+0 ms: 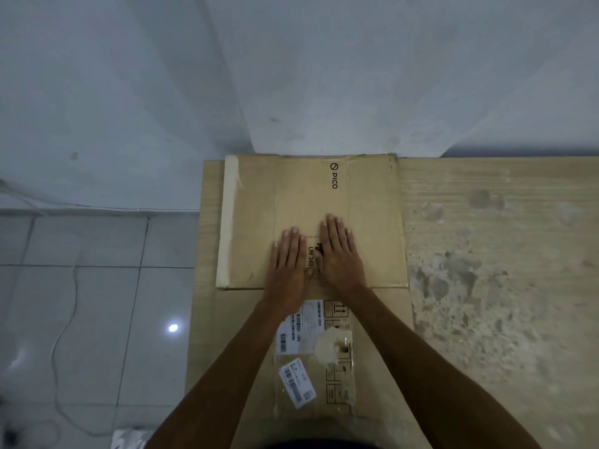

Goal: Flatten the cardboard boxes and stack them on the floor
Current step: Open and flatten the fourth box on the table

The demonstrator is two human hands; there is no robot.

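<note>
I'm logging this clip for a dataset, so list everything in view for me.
Flattened PICO-printed cardboard box: one, brown, topmost, by the wall.
Larger flattened cardboard box with printed labels: one, brown, underneath it.
Pale tape strip: one, cream, top box's left edge.
Worn wood-grain surface: one, beige, right of the boxes.
Glossy floor tiles: several, grey, left.
Thin cable: one, white, on the tiles.
Wall: one, grey-white, behind.
Left hand: one, flat on the top box.
Right hand: one, flat on the top box.
</note>
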